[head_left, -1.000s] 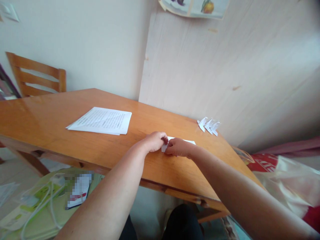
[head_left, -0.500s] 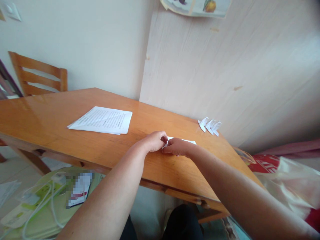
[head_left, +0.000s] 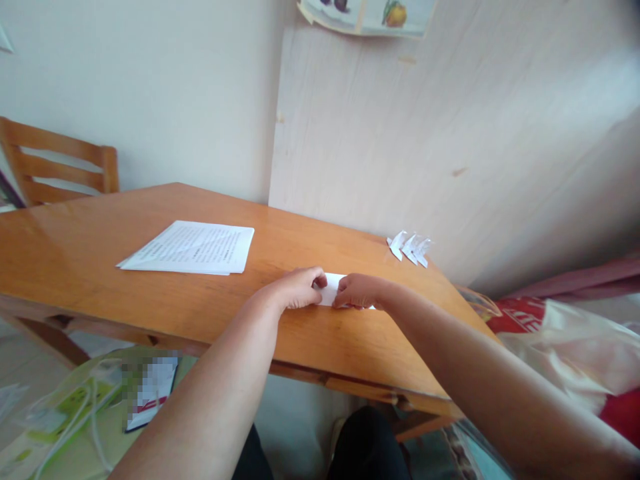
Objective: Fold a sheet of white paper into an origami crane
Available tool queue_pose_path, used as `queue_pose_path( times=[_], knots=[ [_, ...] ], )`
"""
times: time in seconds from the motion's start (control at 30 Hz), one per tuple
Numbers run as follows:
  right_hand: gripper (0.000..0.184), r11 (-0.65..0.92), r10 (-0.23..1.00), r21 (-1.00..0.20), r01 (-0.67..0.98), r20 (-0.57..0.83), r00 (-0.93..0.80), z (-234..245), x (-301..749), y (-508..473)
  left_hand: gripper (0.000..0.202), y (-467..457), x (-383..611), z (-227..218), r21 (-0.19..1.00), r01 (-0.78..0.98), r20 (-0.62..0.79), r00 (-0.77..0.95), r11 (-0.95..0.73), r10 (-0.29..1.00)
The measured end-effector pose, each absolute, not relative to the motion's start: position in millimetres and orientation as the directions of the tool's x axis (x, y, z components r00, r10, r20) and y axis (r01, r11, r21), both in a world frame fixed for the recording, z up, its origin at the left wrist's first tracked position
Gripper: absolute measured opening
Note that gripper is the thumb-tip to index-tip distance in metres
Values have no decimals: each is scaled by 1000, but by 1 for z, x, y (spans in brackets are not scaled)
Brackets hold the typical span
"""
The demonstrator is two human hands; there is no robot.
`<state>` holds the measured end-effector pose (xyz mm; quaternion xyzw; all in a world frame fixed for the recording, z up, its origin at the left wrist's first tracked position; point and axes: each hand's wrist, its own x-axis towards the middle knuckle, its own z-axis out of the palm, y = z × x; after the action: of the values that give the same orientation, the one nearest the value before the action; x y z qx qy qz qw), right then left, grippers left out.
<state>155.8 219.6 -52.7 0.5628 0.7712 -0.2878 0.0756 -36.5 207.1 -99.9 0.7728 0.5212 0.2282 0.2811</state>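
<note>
A small white paper slip [head_left: 331,289] lies on the orange wooden table [head_left: 90,247] between my two hands. My left hand [head_left: 295,291] has its fingers curled and pinches the slip's left end. My right hand [head_left: 358,292] is closed over the slip's right part and presses it to the tabletop. Most of the slip is hidden under my fingers.
A stack of printed sheets [head_left: 193,247] lies on the table to the left. Several small folded paper pieces [head_left: 410,247] sit by the wall at the far right corner. A wooden chair [head_left: 55,167] stands at the back left. A plastic bag [head_left: 565,347] is on the right.
The slip, earlier lifted and bent between my fingers, now lies flatter on the table under both hands. The view has shifted slightly right and down.
</note>
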Motion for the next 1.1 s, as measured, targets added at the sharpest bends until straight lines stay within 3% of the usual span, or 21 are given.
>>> queue_pose_path(
  times=[0.33, 1.1],
  knots=[
    [13, 137, 856, -261, 955, -453, -247, -45, 195, 215, 35, 204, -38, -96, 678, 674, 56, 351, -294, 935],
    [21, -95, 923, -289, 953, -384, -25, -57, 294, 222, 35, 202, -43, -92, 696, 665, 23, 356, -270, 934]
  ],
)
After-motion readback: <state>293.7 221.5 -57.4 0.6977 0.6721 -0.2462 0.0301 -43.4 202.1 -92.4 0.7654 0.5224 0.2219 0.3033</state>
